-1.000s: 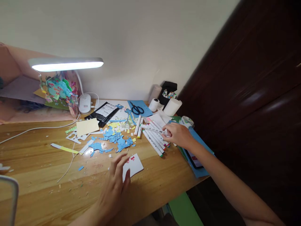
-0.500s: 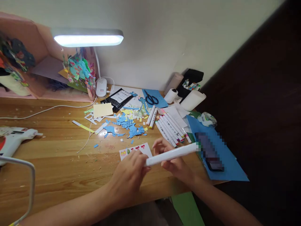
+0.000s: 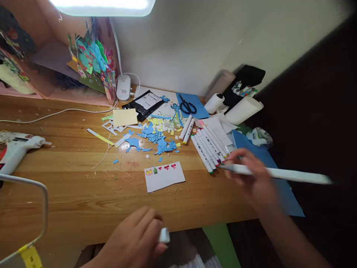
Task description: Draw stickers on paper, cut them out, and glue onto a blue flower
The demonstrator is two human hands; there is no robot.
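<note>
My right hand [image 3: 255, 178] grips a long white marker [image 3: 298, 175], held almost level over the right side of the desk, its dark tip bared and pointing left. Lower down, at the desk's front edge, my left hand [image 3: 136, 234] is closed around a white marker cap [image 3: 164, 235], of which only the end shows. Between the hands and farther back lies a white paper strip [image 3: 164, 180] with small coloured drawings, among them red bows. A row of white markers [image 3: 206, 149] lies just beyond the bared tip.
Blue paper scraps [image 3: 156, 137] cover the desk's middle, with scissors [image 3: 187, 106] and a black package [image 3: 145, 106] behind. A glue gun [image 3: 21, 147] lies at left. White rolls [image 3: 244, 110] stand back right, near a blue sheet [image 3: 287, 193]. A lamp [image 3: 103, 5] hangs above.
My hands have come apart: the right moved right with the marker, the left moved down and left with the cap. The marker's tip is now exposed, and the view has shifted downward.
</note>
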